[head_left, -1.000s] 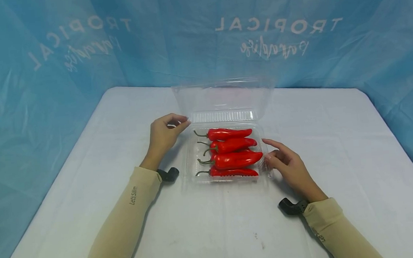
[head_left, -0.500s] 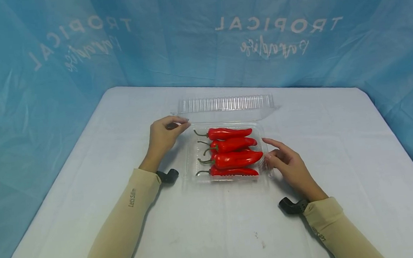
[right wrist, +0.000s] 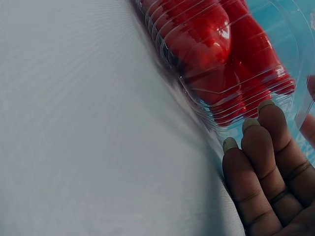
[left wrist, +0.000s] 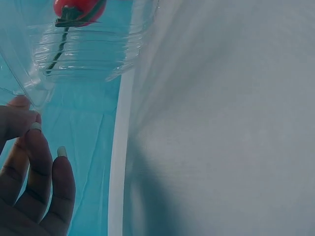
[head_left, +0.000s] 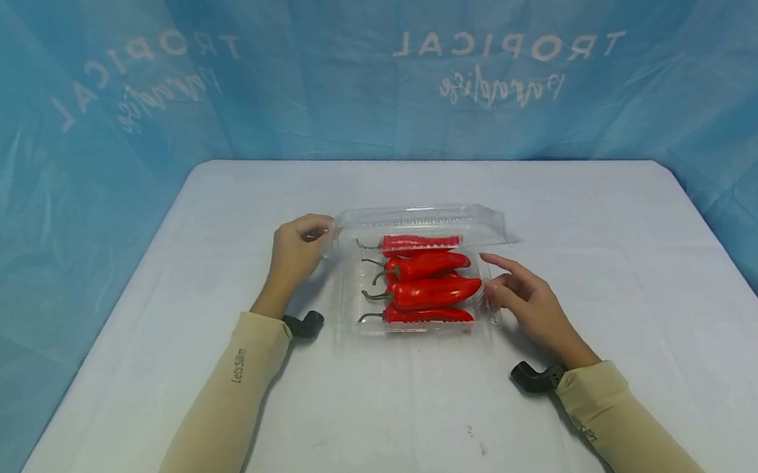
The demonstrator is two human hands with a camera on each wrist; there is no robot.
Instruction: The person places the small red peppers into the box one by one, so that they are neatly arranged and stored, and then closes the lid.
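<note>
A clear plastic clamshell container (head_left: 349,298) lies on the white table, holding several red chili peppers (head_left: 433,291) with green stems. Its clear lid (head_left: 418,220) leans forward over the rear pepper, partly lowered. At the container's back left corner, my left hand (head_left: 296,252) pinches the plastic edge between thumb and index finger; the left wrist view shows the other fingers (left wrist: 63,187) spread loosely. On the opposite side my right hand (head_left: 530,302) holds the container's right edge. In the right wrist view, three of its fingers (right wrist: 256,152) touch the ribbed end wall from outside.
The white table (head_left: 367,423) has rounded back corners and small dark marks near the front. A blue printed curtain (head_left: 365,59) hangs behind it and at both sides. Each wrist carries a black camera mount (head_left: 536,378) by a beige sleeve (head_left: 216,420).
The lid has swung from standing up at the back, forward and down over the rear pepper. My left hand has shifted very slightly left; the right hand and peppers have stayed in place.
</note>
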